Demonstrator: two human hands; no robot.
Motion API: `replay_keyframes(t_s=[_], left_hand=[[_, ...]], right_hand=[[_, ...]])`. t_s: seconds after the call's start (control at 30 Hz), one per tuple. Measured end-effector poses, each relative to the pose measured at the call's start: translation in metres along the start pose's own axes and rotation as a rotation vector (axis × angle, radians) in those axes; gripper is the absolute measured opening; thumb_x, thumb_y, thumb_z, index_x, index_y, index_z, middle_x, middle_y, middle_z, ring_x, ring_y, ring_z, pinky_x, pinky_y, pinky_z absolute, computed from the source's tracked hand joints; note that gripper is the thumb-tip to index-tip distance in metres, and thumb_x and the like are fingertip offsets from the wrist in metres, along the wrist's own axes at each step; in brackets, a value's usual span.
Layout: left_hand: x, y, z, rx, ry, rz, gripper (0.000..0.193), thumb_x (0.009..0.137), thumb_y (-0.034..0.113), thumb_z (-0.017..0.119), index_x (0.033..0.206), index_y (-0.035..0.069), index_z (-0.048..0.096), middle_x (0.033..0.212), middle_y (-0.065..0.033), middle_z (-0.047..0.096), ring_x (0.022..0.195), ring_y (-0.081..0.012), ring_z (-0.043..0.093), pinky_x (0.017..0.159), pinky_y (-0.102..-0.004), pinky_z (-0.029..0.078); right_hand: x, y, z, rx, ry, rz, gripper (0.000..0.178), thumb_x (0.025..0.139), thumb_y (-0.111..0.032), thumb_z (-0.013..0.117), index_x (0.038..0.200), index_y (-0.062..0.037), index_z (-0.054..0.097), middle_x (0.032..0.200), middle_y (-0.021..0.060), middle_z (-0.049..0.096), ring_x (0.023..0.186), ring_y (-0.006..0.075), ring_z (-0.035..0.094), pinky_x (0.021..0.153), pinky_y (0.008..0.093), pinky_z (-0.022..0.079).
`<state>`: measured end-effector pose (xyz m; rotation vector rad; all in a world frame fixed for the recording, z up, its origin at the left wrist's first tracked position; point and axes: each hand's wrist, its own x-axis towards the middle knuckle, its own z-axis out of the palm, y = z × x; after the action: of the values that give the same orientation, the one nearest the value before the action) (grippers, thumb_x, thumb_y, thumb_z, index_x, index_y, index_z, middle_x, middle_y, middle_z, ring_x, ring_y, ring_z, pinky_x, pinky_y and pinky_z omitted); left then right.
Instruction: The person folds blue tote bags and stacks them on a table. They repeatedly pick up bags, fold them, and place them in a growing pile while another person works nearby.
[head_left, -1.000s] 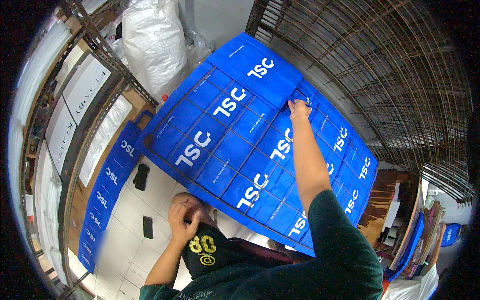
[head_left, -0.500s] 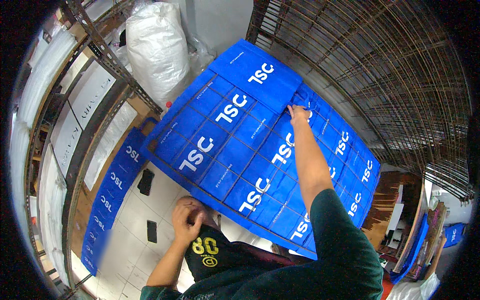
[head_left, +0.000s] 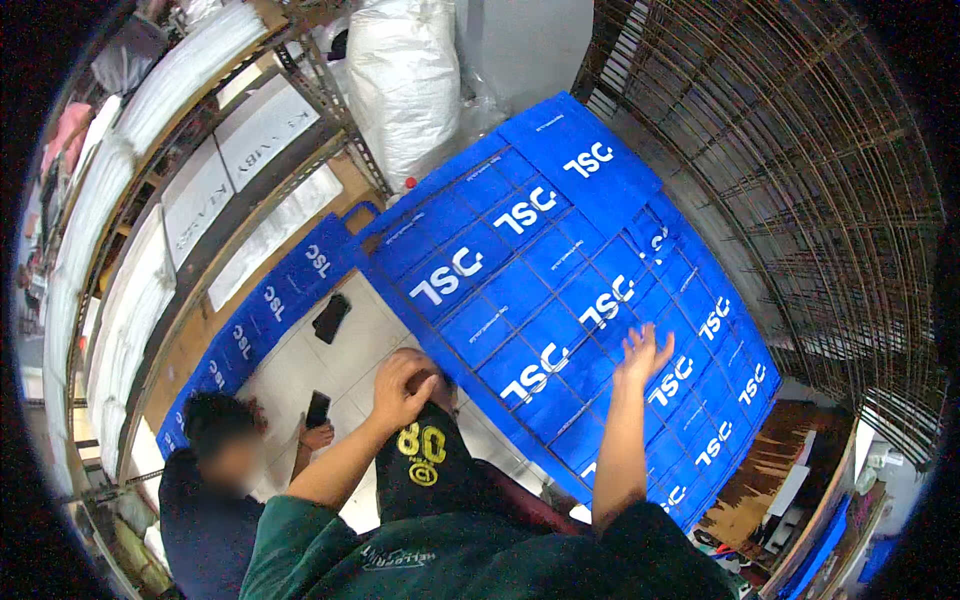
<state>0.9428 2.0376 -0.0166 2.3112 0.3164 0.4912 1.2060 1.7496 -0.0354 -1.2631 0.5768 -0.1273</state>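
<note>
Blue printed sheets (head_left: 520,290) with white lettering lie across a broad slanted surface before me, and thin dark lines form a grid over them. My right hand (head_left: 643,358) is over the lower middle of the sheets, fingers spread, with nothing in it; whether it touches them I cannot tell. A smooth blue panel (head_left: 575,150) covers the far end. My left hand (head_left: 403,388) rests at my bare knee, fingers loosely curved, thumb apart, holding nothing.
Wire mesh racks (head_left: 770,180) rise on the right. A white sack (head_left: 405,90) stands at the back, shelving (head_left: 240,150) on the left. Beside a blue printed strip (head_left: 290,290), a phone (head_left: 332,318) lies on the tiles. At lower left a co-worker (head_left: 215,500) grips another phone (head_left: 318,408).
My right hand has drawn back from the panel's edge toward me and opened. My view has shifted left. A co-worker has come into view and holds one phone that lay on the floor.
</note>
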Motion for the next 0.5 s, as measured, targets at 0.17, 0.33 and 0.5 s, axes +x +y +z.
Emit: replay_keyframes(t_s=[0.17, 0.33, 0.5], left_hand=[[0.002, 0.013, 0.005, -0.014, 0.011, 0.018, 0.015, 0.072, 0.021, 0.061, 0.078, 0.006, 0.061, 0.082, -0.0110, 0.060, 0.081, -0.0303, 0.056, 0.073, -0.0383, 0.042], [-0.009, 0.023, 0.027, -0.011, -0.022, -0.065, 0.019, 0.076, 0.019, 0.062, 0.079, 0.000, 0.060, 0.072, -0.0123, 0.056, 0.066, -0.0262, 0.050, 0.065, -0.0348, 0.040], [-0.021, 0.026, 0.049, -0.278, -0.074, -0.105, 0.013, 0.084, 0.010, 0.057, 0.086, -0.002, 0.054, 0.079, -0.0044, 0.056, 0.073, -0.0126, 0.051, 0.067, -0.0264, 0.043]], right_hand=[[-0.030, -0.006, -0.134, -0.100, 0.117, -0.072, 0.053, 0.081, -0.013, 0.060, 0.126, -0.0157, 0.033, 0.087, 0.0066, 0.055, 0.064, 0.0131, 0.055, 0.045, 0.0247, 0.040], [-0.036, -0.097, -0.224, -0.076, 0.255, -0.348, 0.049, 0.081, -0.010, 0.061, 0.124, -0.0136, 0.038, 0.083, 0.0047, 0.056, 0.063, 0.0111, 0.055, 0.050, 0.0219, 0.041], [-0.053, -0.180, -0.329, -0.008, 0.407, -0.620, 0.044, 0.081, -0.010, 0.062, 0.121, -0.0125, 0.043, 0.079, 0.0020, 0.054, 0.060, 0.0097, 0.053, 0.048, 0.0205, 0.040]])
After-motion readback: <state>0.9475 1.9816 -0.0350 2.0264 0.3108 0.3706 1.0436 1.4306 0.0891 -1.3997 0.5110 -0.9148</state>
